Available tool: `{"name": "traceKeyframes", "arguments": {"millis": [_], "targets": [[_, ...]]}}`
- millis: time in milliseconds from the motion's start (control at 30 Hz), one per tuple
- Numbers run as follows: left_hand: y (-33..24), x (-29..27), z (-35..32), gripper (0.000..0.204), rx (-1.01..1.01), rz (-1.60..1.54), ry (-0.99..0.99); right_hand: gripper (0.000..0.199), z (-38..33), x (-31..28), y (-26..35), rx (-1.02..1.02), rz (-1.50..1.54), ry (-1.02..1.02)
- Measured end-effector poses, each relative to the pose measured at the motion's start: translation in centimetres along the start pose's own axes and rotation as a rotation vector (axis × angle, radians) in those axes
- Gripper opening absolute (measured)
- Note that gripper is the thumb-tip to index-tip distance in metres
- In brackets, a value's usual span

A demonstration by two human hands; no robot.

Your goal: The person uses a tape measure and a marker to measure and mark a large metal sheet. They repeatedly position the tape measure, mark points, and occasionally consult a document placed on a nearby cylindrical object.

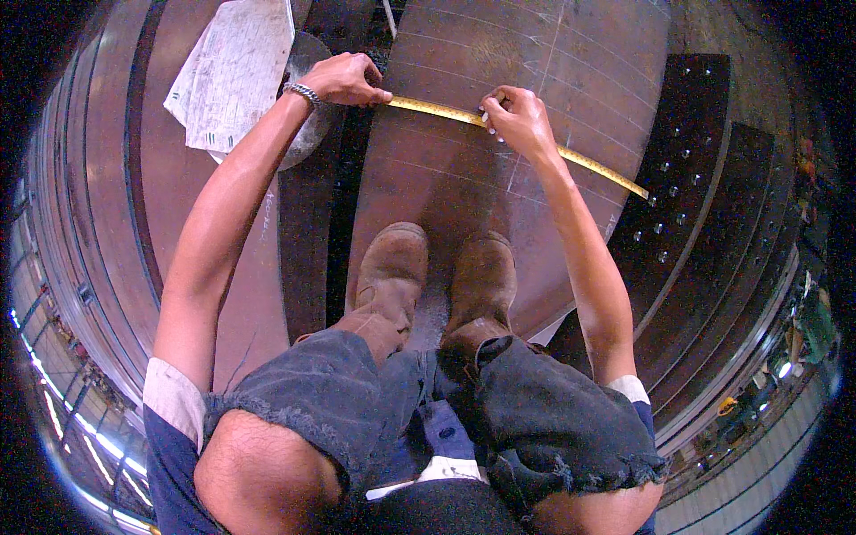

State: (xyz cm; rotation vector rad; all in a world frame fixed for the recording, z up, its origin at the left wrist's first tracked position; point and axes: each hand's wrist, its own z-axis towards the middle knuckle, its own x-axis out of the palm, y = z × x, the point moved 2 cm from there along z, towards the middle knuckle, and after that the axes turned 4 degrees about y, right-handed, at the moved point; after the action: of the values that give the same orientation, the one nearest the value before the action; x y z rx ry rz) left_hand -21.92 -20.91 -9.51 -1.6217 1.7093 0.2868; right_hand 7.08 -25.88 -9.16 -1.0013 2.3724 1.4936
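Note:
A yellow tape measure blade (pixel 437 109) stretches across a brown steel plate (pixel 428 192) marked with several pale lines. At the plate's left edge, my left hand (pixel 343 80) pinches the near-left part of the blade between thumb and fingers; a chain bracelet circles that wrist. Bent over the blade near mid-plate is my right hand (pixel 519 120), its fingertips closed at the blade's edge on what looks like a small white piece of chalk (pixel 485 115). Past this hand the blade continues under the wrist and its end extends over the plate's right edge.
My brown boots (pixel 392 272) stand on the plate. A scuffed whitish sheet (pixel 232 76) lies on a round metal piece (pixel 308 138) at left. More long steel plates flank both sides; a dark one (pixel 682 134) at right has several holes. Dark gaps separate the plates.

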Motion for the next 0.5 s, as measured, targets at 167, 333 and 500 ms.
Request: {"name": "traceKeyframes", "arguments": {"millis": [167, 333, 500], "targets": [[-0.47, -0.43, -0.32, 0.061, -0.011, -0.03, 0.027, 0.027, 0.13, -0.08, -0.38, -0.017, 0.013, -0.011], [-0.05, -0.03, -0.21, 0.061, 0.002, -0.013, -0.013, 0.028, -0.05, -0.07, 0.05, -0.004, 0.022, -0.004], [0.03, -0.02, -0.2, 0.061, 0.012, -0.012, -0.003, 0.028, 0.03, 0.09, 0.07, 0.02, 0.001, -0.011]]}}
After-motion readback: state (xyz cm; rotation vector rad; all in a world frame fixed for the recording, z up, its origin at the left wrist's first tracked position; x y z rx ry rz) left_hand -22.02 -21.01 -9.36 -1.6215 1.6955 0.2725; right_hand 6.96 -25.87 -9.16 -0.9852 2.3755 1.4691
